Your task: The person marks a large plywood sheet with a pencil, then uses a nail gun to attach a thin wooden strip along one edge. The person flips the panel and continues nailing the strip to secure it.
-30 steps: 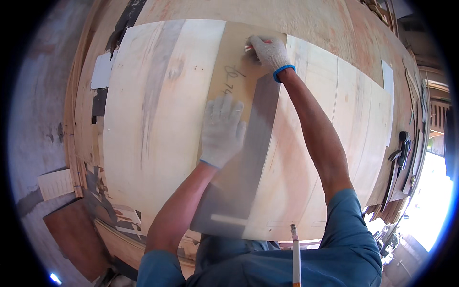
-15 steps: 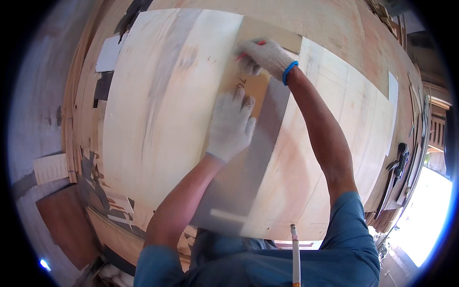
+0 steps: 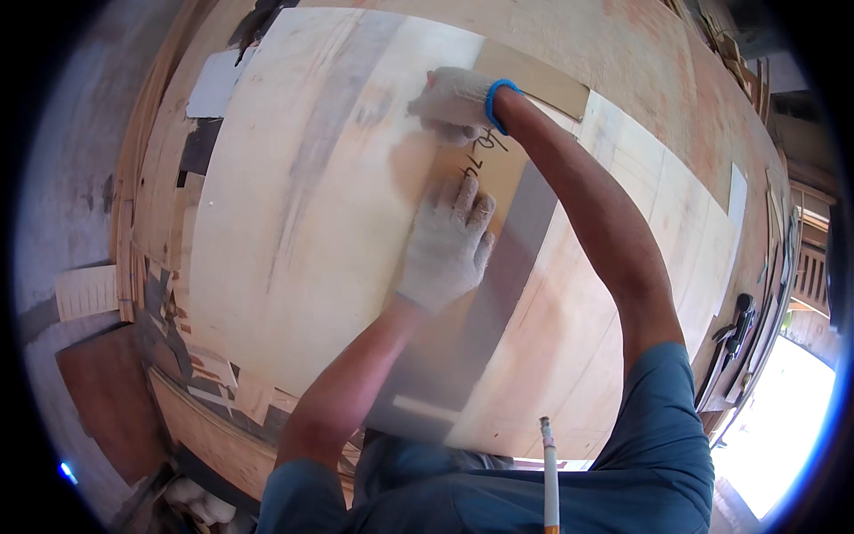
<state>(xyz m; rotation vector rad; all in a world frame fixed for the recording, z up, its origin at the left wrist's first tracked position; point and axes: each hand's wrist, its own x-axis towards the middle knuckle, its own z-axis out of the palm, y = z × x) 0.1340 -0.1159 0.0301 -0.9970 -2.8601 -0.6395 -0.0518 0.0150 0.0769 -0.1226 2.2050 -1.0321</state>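
Observation:
My left hand (image 3: 442, 247), in a whitish knit glove, presses flat on a tan board (image 3: 502, 169) with its fingers spread. Dark handwritten marks show on that board just past my fingertips. The board lies on a large pale plywood sheet (image 3: 302, 294). Farther off, my right hand (image 3: 455, 98), gloved with a blue cuff, is closed near the board's left edge. A bit of a slim red pencil (image 3: 431, 80) shows at its fingers; most of the pencil is hidden by the glove.
A cigarette (image 3: 551, 481) juts up at the bottom of the view. Wood scraps (image 3: 209, 365) lie at the left and a brown panel (image 3: 111, 409) leans there. A black-handled tool (image 3: 741, 316) rests at the right edge. A dark grey strip (image 3: 511, 285) runs beside the tan board.
My right hand has turned and shifted slightly left, showing more of the handwritten marks. My left hand stays pressed on the board. The whole view has shifted slightly.

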